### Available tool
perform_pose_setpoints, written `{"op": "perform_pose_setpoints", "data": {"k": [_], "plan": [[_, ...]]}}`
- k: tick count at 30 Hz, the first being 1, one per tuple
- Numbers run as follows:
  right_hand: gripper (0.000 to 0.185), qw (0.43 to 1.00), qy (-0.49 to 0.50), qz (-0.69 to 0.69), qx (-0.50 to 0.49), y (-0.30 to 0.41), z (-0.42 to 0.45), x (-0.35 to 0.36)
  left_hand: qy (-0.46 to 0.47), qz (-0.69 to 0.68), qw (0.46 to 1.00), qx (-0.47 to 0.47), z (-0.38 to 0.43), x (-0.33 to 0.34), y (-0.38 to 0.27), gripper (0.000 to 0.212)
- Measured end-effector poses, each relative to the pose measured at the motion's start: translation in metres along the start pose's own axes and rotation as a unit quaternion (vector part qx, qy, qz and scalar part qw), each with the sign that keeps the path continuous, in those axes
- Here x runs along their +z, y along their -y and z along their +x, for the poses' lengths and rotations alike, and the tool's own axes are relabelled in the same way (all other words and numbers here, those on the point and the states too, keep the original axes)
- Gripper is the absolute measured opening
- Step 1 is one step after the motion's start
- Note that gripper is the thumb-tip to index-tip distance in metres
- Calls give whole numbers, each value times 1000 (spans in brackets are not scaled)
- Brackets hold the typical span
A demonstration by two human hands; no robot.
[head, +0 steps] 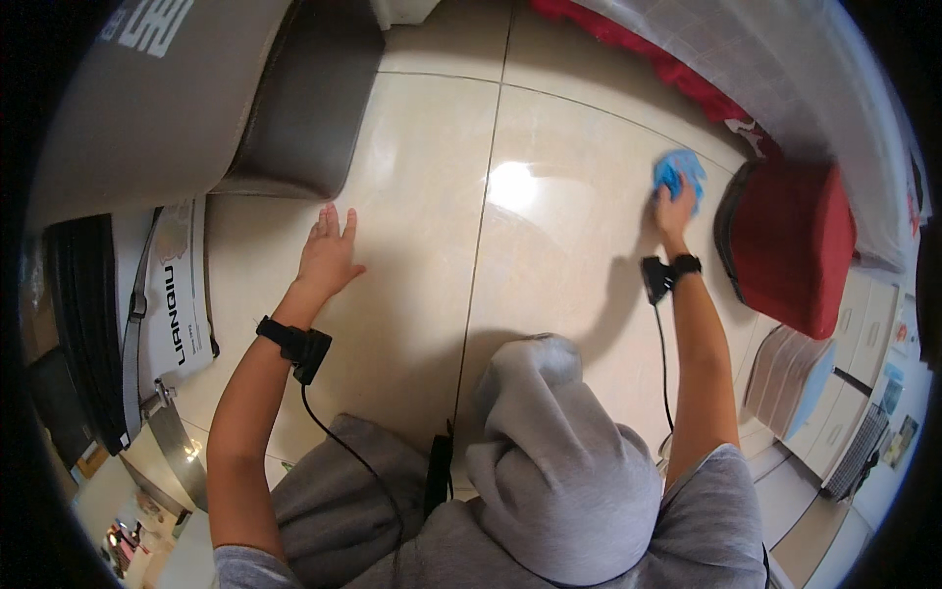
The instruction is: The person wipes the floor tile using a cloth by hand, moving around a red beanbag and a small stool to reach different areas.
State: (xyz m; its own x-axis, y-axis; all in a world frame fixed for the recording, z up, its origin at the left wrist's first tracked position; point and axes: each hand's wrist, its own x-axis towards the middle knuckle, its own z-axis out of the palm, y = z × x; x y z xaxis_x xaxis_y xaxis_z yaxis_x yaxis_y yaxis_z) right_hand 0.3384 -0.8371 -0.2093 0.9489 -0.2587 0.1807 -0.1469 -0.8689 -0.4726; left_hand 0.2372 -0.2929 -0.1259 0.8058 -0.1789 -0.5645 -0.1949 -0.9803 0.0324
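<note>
My right hand (675, 210) grips a crumpled blue cloth (678, 168) against the glossy cream tiled floor (412, 243), at the right of the view. The cloth lies just left of a red upholstered stool (787, 235). My left hand (330, 250) holds nothing, its fingers apart; it is over the floor beside the lower corner of a dark brown leather-like piece of furniture (309, 110). Whether the left palm touches the floor I cannot tell. Each wrist bears a black strap with a small device and a cable.
A white bag or box with printed lettering (176, 294) stands at the left, near black folded items (85, 324). Red fabric edging (647, 51) hangs at the upper right. Behind the red stool are a striped stool (787, 379) and white drawers (831, 420).
</note>
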Motion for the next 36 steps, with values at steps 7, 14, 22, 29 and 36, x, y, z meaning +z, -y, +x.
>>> {"op": "perform_pose_setpoints", "data": {"k": [7, 14, 22, 29, 36], "plan": [[47, 855, 319, 196, -360, 243, -141, 54, 15, -27, 999, -8, -6, -10, 15, 73], [42, 563, 514, 282, -582, 277, -195, 49, -40, -150, 988, -23, 14, -22, 14, 68], [42, 967, 61, 245, 36, 97, 8, -15, 25, -51, 997, -50, -1, -18, 16, 95], [51, 975, -30, -100, 196, -14, 89, 38, 7, 6, 1000, -27, 8, -10, 12, 97], [38, 957, 12, -102, -272, 174, 139, 150, 15, -12, 1000, -8, 15, -6, 13, 96]]}}
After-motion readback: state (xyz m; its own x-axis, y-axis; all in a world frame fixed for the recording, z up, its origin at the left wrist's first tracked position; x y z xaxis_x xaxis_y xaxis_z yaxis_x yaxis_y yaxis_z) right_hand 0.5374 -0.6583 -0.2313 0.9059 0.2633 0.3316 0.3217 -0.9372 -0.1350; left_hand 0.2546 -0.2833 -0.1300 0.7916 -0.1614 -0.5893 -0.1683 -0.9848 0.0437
